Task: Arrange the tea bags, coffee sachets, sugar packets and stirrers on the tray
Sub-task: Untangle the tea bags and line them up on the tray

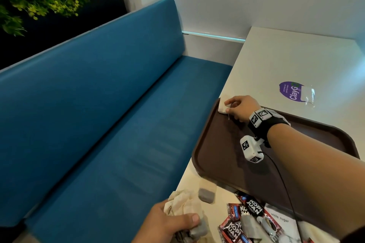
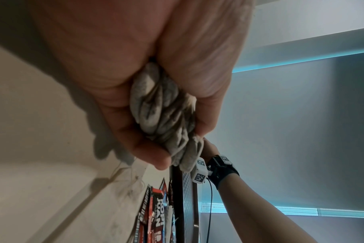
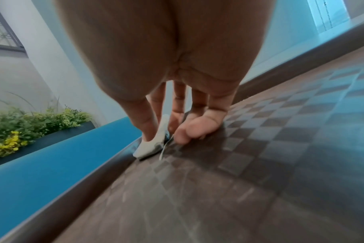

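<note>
Right hand (image 1: 240, 107) reaching to far corner of textured brown tray (image 1: 215, 144), pinching white tea bag (image 1: 222, 107); left hand (image 1: 167, 225) clutching bunched grey tea bags (image 2: 164, 115).

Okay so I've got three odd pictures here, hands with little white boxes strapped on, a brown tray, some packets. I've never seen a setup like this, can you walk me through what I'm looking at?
No machine here: a person wears three cameras. The wide picture comes from a camera on the head, looking down at both hands. The other two come from cameras strapped to the wrists, the white boxes with black patterns, looking along each palm.

A brown tray sits on a pale table beside a blue bench. The right hand pinches a single tea bag at the tray's far corner; its wrist view shows the bag against the tray's edge. The left hand grips a bunch of tea bags, seen bundled in its wrist view.

Near the tray lie red coffee sachets, a white sugar packet and one loose tea bag.
</note>
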Motion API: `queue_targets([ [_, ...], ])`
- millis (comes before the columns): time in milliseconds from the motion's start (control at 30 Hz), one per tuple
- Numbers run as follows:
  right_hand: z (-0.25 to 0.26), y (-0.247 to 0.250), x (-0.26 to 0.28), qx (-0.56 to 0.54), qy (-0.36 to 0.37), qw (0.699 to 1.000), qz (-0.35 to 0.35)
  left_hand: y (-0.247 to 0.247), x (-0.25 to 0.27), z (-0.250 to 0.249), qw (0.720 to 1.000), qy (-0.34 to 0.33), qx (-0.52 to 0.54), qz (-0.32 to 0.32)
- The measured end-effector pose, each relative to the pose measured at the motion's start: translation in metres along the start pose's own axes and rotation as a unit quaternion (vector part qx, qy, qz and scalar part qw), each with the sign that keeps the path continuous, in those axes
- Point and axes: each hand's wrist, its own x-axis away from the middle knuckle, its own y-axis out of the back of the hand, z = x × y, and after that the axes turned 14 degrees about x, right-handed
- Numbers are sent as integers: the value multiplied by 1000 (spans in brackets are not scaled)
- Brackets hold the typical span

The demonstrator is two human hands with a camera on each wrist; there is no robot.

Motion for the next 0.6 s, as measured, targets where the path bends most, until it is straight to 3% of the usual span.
queue_targets([
  [167, -6, 14, 17, -20, -3, 999, -45, -2, -1, 4, 998, -5, 63, 15],
  [367, 3, 48, 81, -59, -9, 997, -49, -6, 0, 7, 991, -1, 134, 15],
  [600, 54, 46, 220, -142, 58, 987, 46, -18, 23, 5, 994, -29, 98, -35],
])
